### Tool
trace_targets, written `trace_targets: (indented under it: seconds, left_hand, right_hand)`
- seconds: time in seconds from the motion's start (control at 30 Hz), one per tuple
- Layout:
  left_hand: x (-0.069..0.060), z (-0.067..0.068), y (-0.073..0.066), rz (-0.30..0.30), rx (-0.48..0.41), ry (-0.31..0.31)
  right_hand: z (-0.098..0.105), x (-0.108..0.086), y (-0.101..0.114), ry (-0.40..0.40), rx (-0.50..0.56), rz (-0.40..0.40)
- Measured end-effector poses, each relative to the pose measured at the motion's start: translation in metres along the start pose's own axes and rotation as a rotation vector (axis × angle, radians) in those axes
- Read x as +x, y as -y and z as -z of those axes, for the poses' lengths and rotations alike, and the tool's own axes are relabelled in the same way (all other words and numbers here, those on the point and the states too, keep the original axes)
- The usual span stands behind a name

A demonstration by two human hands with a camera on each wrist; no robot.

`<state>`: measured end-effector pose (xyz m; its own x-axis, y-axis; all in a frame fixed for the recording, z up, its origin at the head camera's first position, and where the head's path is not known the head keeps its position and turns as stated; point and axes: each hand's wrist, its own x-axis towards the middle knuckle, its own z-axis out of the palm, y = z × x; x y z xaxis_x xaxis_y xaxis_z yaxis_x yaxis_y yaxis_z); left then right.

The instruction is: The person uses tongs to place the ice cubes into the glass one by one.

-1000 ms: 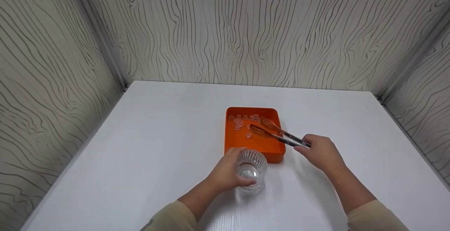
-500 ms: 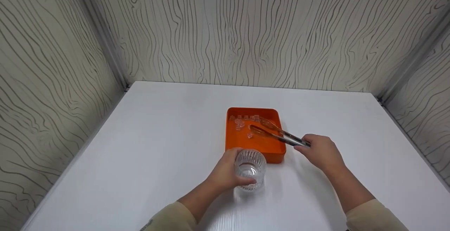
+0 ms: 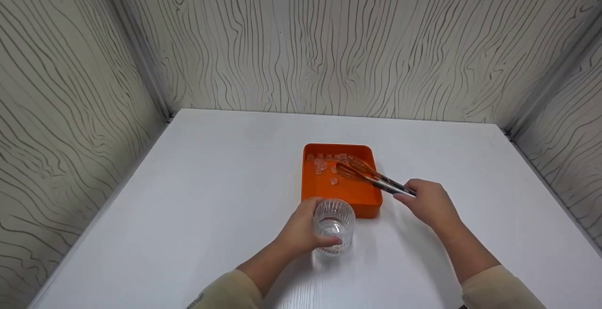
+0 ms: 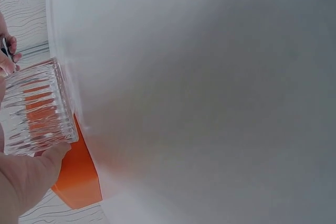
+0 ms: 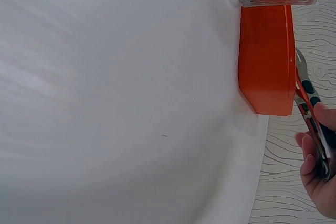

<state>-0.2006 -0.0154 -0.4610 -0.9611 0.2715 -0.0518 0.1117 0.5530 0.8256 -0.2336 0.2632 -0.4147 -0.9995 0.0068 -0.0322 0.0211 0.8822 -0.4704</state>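
Observation:
My left hand (image 3: 301,231) grips a clear ribbed glass (image 3: 334,222) on the table, close against the near side of an orange tray (image 3: 345,196). In the left wrist view the thumb and fingers wrap round the glass (image 4: 39,108). My right hand (image 3: 432,204) holds metal tongs (image 3: 388,186) near their back end, with the tips over the inside of the tray. Several small clear cubes (image 3: 320,164) lie toward the tray's far left, and one cube (image 3: 334,181) lies apart near the middle. Whether the tongs hold a cube, I cannot tell.
The white table (image 3: 225,172) extends around the tray on all sides. Wood-grain patterned panels (image 3: 301,41) stand behind it and at the left and right, with grey metal posts (image 3: 136,50) at the corners.
The two tips of the tongs have come closer together over the tray. My left hand and the glass have shifted very slightly left.

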Motion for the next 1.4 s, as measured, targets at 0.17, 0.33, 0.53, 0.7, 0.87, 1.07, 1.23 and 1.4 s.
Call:
trace_targets:
  seconds: [0.17,0.33,0.53,0.7,0.87,1.07,1.23,1.4]
  left_hand:
    - [0.0,0.0,0.0,0.003,0.002,-0.005]
    - [-0.001,0.0,0.0,0.008,-0.018,-0.009]
    - [-0.001,-0.002,0.0,0.004,-0.015,-0.007]
    - [-0.001,-0.003,0.0,-0.002,-0.008,-0.007]
    - [-0.001,-0.004,0.001,0.005,0.01,0.009]
    - [-0.001,-0.005,0.001,0.006,0.021,0.017]
    - [-0.001,-0.005,0.001,0.008,0.016,0.011]
    - [0.0,-0.005,0.001,0.011,0.005,0.012]
  right_hand:
    - [-0.001,0.001,0.004,-0.025,-0.037,0.033]
    - [-0.002,0.002,0.01,-0.017,-0.071,0.022]
    - [-0.002,0.002,0.018,0.0,-0.123,0.01]
    - [-0.003,0.002,0.022,0.012,-0.129,0.01]
    - [-0.005,0.002,0.023,0.025,-0.112,-0.003]
    - [-0.007,0.001,0.022,-0.003,-0.098,0.021]
    - [-0.009,0.0,0.02,-0.039,-0.105,0.055]
    - [-0.009,0.001,0.019,-0.042,-0.113,0.062]
